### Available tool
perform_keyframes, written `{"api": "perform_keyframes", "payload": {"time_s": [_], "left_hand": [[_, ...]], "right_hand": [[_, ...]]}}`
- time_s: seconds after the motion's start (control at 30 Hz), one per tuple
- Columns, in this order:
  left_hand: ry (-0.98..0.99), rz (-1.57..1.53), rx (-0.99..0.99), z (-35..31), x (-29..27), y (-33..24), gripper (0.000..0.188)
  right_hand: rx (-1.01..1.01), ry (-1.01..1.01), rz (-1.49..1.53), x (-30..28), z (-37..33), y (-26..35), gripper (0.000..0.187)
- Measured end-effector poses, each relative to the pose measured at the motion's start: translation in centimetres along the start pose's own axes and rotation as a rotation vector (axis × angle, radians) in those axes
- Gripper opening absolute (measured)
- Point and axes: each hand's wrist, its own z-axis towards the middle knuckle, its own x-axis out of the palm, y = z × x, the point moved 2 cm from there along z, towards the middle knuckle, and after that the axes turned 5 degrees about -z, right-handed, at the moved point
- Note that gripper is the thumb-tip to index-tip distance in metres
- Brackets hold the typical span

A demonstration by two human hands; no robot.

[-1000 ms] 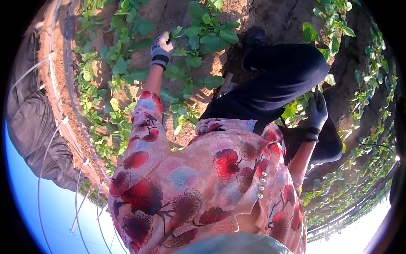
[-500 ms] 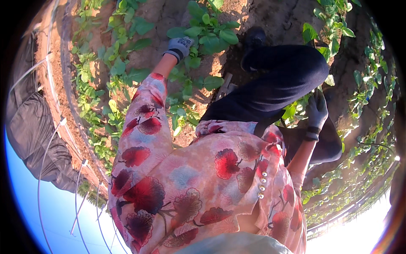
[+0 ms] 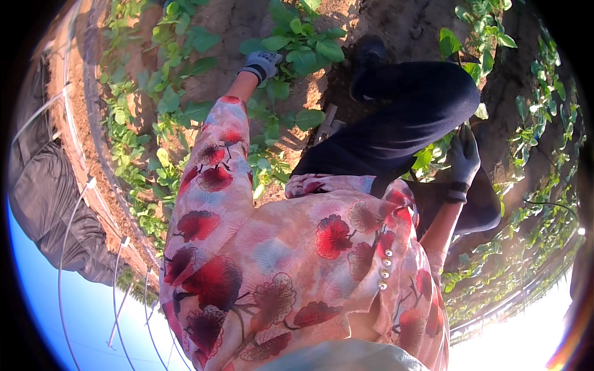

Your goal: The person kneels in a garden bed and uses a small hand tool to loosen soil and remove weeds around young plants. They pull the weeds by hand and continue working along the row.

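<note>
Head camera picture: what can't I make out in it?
All in the head view:
What the left hand grips, if anything: its back and nearby leaves seem to cover the fingertips.
What the right hand holds, if anything: its own gloved fingers hide it.
The second foot: out of sight, probably behind the trousers.
Lower-right plants: too small, washed out by glare.

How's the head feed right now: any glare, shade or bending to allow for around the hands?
Head view: glare whites out the lower right, with an orange flare at the rim; head view: fisheye curves the plant row at right; head view: the dark shoe sits in shade; head view: both left hand and right hand show, the left fingertips obscured.
</note>
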Motion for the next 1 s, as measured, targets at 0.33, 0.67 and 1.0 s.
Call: {"api": "perform_keyframes", "payload": {"time_s": [0.33,0.67,1.0], "left_hand": [[-0.225,-0.763,-0.302,-5.4,-10.0,6.7,0.042],[-0.607,-0.062,-0.082,4.3,-15.4,2.8,0.032],[0.003,0.537,0.215,9.3,-13.2,-7.6,0.032]], "right_hand": [[0.032,0.004,0.027,0.8,0.4,0.6,0.04],[0.044,-0.012,0.032,0.0,0.2,-0.3,0.042],[0.075,-0.041,0.051,-1.0,0.1,-1.3,0.045]]}}
